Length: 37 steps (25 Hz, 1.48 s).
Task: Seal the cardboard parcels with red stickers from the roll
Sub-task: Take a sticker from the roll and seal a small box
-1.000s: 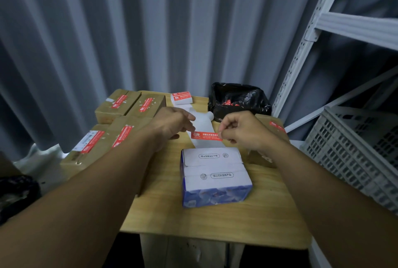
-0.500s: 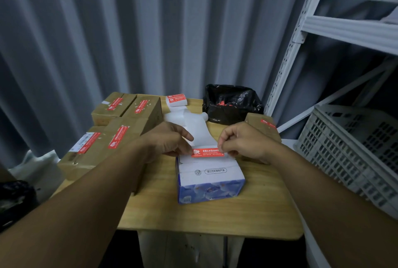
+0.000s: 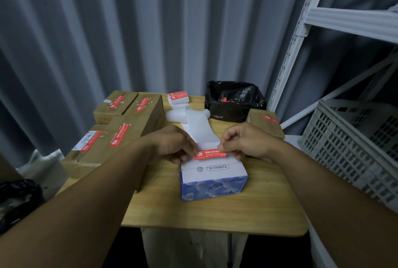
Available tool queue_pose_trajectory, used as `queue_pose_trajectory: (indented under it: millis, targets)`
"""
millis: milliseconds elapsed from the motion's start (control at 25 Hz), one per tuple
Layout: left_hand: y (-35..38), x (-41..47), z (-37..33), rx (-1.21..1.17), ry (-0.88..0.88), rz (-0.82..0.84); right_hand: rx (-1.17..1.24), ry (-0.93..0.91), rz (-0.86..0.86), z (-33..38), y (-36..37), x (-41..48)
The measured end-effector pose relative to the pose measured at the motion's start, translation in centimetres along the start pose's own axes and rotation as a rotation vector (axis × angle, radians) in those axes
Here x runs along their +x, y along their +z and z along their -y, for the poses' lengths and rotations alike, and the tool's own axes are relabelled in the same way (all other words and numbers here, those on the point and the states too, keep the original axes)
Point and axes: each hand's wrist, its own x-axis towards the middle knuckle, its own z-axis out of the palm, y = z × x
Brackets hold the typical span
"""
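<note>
A white and blue parcel stands on the wooden table in the middle. A red sticker lies flat across the far part of its top, over the flap seam. My left hand pinches the sticker's left end and my right hand pinches its right end. The sticker roll sits at the table's back, with its white backing strip trailing toward my hands.
Several brown cardboard parcels with red stickers are stacked at the left. One more brown parcel sits at the right. A black bin bag stands behind. A white shelf frame and a grey crate are at the right.
Both hands have brought the red sticker down from above the table onto the top of the white and blue parcel. The view has shifted slightly.
</note>
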Motion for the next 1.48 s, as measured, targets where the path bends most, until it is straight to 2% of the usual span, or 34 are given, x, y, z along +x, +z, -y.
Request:
queue_pose_trajectory:
  millis: [480, 640, 960, 1160, 1480]
  targets:
    - [-0.3, 0.7, -1.5, -0.04, -0.104, 0.033, 0.162, 0.144, 0.001, -0.7, 0.1, 1.1]
    - [0.0, 0.9, -1.4, -0.071, -0.125, 0.058, 0.086, 0.165, 0.017, -0.6, 0.0, 1.3]
    - [0.0, 1.2, -1.4, -0.163, -0.099, 0.011, 0.147, 0.172, -0.038, 0.0, 0.0, 1.5]
    - [0.2, 0.9, -1.4, -0.16, -0.092, 0.0, 0.232, 0.247, -0.083, 0.3, 0.4, 1.2]
    - [0.8, 1.0, -1.6, -0.048, -0.127, -0.02, 0.039, 0.341, -0.121, 0.6, 1.0, 1.6]
